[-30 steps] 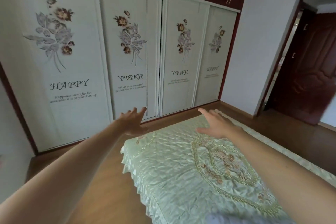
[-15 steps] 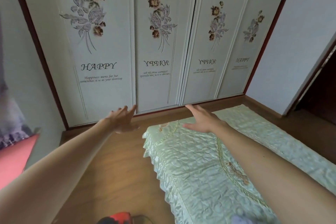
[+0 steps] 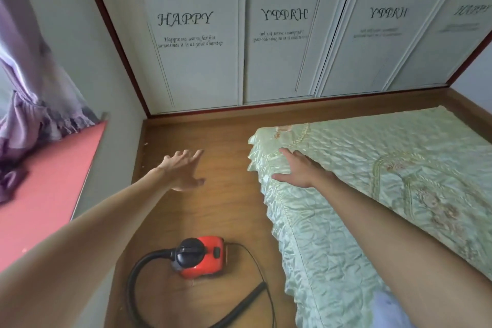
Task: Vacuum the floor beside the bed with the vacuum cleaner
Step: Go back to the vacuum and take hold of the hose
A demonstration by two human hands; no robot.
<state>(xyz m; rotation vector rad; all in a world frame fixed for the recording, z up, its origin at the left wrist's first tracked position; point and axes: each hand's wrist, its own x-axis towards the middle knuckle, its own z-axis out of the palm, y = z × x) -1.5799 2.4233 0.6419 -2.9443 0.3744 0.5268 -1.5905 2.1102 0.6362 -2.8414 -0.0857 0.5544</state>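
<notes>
A small red vacuum cleaner (image 3: 201,257) with a black top sits on the wooden floor (image 3: 221,202) beside the bed (image 3: 359,181). Its black hose (image 3: 138,277) loops to the left and runs out of the bottom of the view, and a thin black cord (image 3: 262,271) trails to its right. My left hand (image 3: 182,169) is stretched out over the floor with fingers spread, well above the vacuum, holding nothing. My right hand (image 3: 299,169) is spread flat over the bed's near corner, empty.
The bed wears a pale green quilted cover with a frilled edge. White sliding wardrobe doors (image 3: 266,48) close the far end of the floor strip. A red window ledge (image 3: 45,194) with a purple curtain (image 3: 29,88) lies on the left.
The view has tilted down and left: the red vacuum and its hose have come fully into view on the floor. Both hands stay outstretched and empty.
</notes>
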